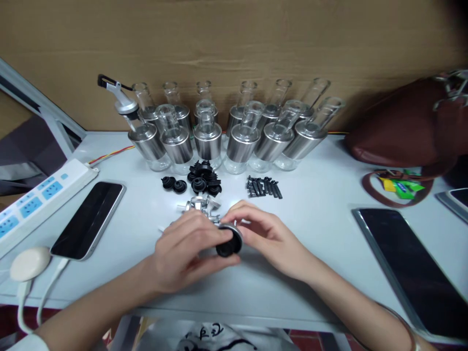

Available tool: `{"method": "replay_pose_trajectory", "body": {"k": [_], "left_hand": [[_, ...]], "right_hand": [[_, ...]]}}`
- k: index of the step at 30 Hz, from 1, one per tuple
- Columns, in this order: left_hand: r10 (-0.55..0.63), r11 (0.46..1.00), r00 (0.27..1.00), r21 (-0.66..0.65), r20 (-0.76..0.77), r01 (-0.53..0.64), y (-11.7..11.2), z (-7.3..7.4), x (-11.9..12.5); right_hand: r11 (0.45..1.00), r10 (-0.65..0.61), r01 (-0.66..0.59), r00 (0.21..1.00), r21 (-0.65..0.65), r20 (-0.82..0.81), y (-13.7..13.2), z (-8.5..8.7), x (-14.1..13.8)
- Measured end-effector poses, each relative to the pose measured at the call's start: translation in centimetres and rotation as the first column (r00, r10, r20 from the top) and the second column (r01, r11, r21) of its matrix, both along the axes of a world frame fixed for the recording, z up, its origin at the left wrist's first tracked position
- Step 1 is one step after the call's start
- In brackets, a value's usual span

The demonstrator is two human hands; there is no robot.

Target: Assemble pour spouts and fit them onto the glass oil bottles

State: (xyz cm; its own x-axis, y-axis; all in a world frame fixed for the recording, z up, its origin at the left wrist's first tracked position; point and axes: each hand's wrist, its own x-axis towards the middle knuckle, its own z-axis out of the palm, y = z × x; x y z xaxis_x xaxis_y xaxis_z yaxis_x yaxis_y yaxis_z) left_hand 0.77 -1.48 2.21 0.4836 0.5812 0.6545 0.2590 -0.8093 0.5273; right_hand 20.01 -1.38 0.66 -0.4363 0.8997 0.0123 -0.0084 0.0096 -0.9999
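Close to the table's front, my left hand (186,246) is closed on a ribbed-looking black rubber stopper (225,249), its thumb and fingers around it. The stopper sits at the hollow underside of a silver metal pourer top (240,239); how deep it is seated cannot be seen. Fingers of my right hand (268,236) pinch the pourer top from the other side, partly hiding it. Just beyond my hands lie loose silver pourer tops (203,204). Behind them is a pile of black rubber stoppers (203,178), and to its right small black levers (262,186).
Two rows of glass bottles (243,141) with metal sleeves stand at the back; the left front one bears a pourer (126,105). Phones (89,219) lie left and right (405,263). A power strip (40,197) is at left, a brown bag (395,126) at right.
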Motion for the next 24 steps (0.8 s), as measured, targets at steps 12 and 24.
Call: {"method": "replay_pose_trajectory", "body": {"k": [12,24], "left_hand": [[0.070,0.975,0.997,-0.212,-0.012,-0.071,-0.4,-1.1,0.4],[0.099,0.856,0.986,-0.517,0.134,-0.016,-0.6,-1.3,0.5]], "right_hand": [[0.994,0.027,-0.025,1.000,-0.109,0.015,-0.6,0.0,-0.1],[0.994,-0.069,0.063,0.995,0.087,0.075,-0.6,0.4,0.1]]}}
